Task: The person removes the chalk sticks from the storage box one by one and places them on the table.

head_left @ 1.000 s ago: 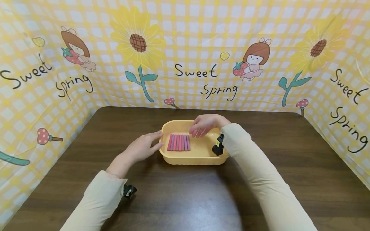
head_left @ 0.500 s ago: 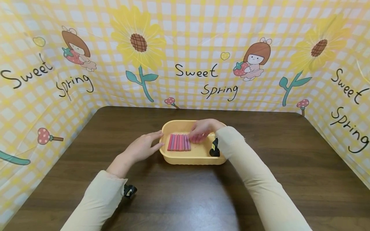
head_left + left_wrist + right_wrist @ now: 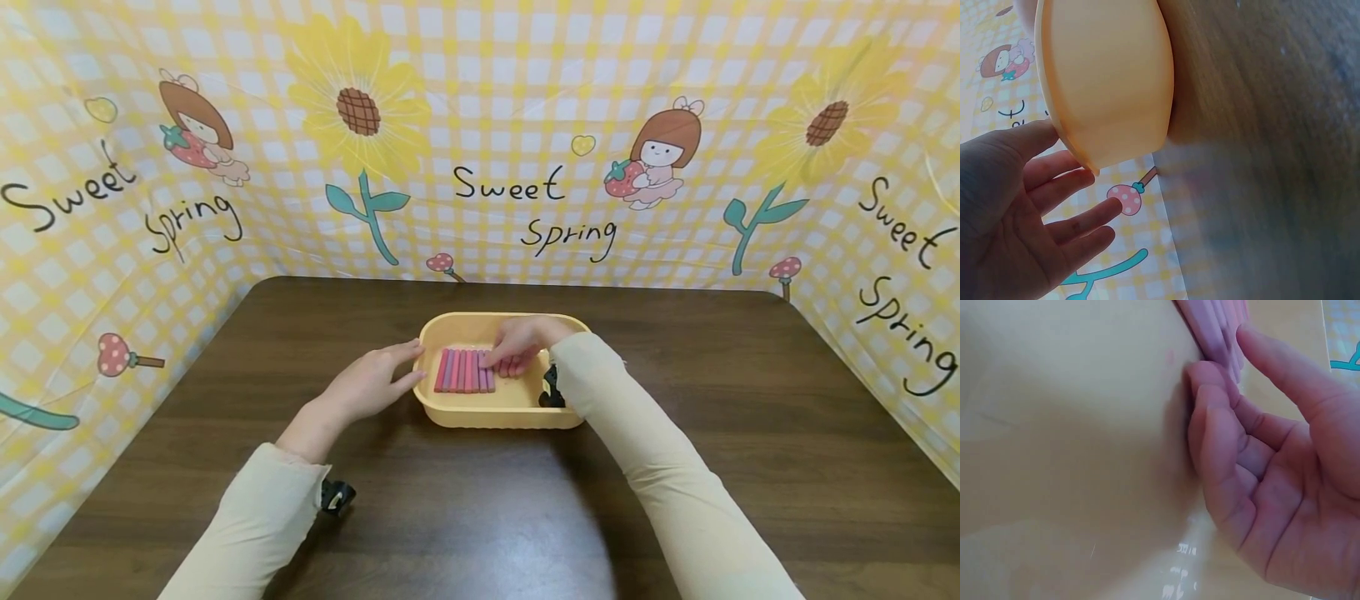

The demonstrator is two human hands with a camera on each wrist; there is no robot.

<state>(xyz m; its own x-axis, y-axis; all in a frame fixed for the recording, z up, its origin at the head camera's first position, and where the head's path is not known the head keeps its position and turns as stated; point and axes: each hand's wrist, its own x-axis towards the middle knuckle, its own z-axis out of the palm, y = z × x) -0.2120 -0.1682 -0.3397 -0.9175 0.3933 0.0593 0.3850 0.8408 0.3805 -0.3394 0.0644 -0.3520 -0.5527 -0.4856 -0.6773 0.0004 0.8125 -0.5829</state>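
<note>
at the left edge of the yellow tub (image 3: pixel 502 418), the left hand (image 3: pixel 366 384) touches the rim with loose, spread fingers. inside, pink and purple sticks (image 3: pixel 459 372) lie in a row, pointing front to back. the right hand (image 3: pixel 527 337) is nearer, just right of them, thumb over the end sticks, fingers bent; i can't tell if it pinches one. farther right, a black camera (image 3: pixel 551 392) hangs by the tub's right wall.

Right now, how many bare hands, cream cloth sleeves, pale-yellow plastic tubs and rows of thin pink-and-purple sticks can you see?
Bare hands, left hand and right hand: 2
Cream cloth sleeves: 2
Pale-yellow plastic tub: 1
Row of thin pink-and-purple sticks: 1
Total: 6
</note>
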